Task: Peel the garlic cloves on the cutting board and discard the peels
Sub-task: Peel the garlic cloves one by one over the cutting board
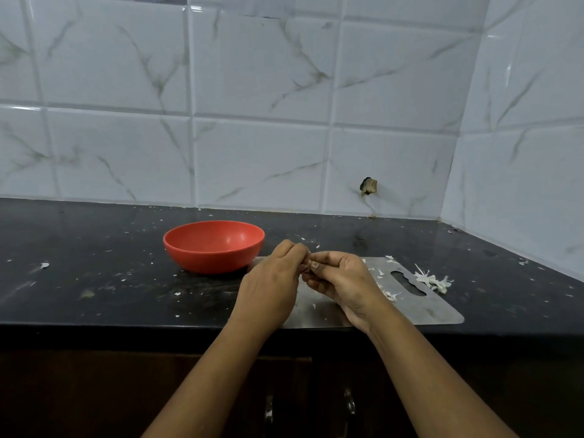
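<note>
As the two hands meet above the left part of the steel cutting board [437, 306], we see the left hand [271, 281] and the right hand [343, 279] with their fingers curled inward and fingertips touching. Between them they pinch a small pale garlic clove [308, 267] that is almost wholly hidden by the fingers. How much skin the clove wears we cannot tell. Both hands hang just over the board, the left one at its left edge, the right one over its middle; both forearms [221, 374] reach in from the near side. The board lies flat at the near edge of the black countertop [94, 279], its slotted handle [409, 283] at the right end. A loose heap of white peels [434, 281] rests on the counter just beside the board's right edge, and smaller scraps [390, 294] lie on the board between the right wrist and the slot. A red bowl [215, 248] stands on the counter just left of the board and just beyond the left hand; a pale speck shows inside it. White flecks [177, 293] dot the dark stone around the bowl. Behind runs a wall of white marbled tiles [252, 90], with a broken hole [368, 186] low in one tile at the right. Below the counter, two metal handles [268, 409] gleam on dark cabinet doors [126, 390].
</note>
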Demonstrator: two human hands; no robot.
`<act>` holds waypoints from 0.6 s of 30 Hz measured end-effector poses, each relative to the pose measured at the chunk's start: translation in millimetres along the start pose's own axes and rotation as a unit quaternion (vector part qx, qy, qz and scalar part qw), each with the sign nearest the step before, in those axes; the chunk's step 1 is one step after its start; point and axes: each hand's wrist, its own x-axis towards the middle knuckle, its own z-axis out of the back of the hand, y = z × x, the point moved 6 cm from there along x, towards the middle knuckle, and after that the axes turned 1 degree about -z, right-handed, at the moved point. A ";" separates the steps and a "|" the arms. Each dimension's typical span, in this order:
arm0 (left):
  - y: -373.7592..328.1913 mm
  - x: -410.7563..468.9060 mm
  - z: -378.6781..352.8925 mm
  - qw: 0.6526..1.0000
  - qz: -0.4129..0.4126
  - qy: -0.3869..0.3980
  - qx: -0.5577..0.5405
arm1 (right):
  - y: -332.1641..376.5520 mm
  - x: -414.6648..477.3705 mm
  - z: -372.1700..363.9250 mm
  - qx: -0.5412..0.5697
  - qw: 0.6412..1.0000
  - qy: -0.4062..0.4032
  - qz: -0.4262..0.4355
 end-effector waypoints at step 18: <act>22.0 -0.6 -1.4 0.981 0.088 -0.012 -0.172 | -0.2 1.4 8.6 0.046 0.997 -0.054 0.008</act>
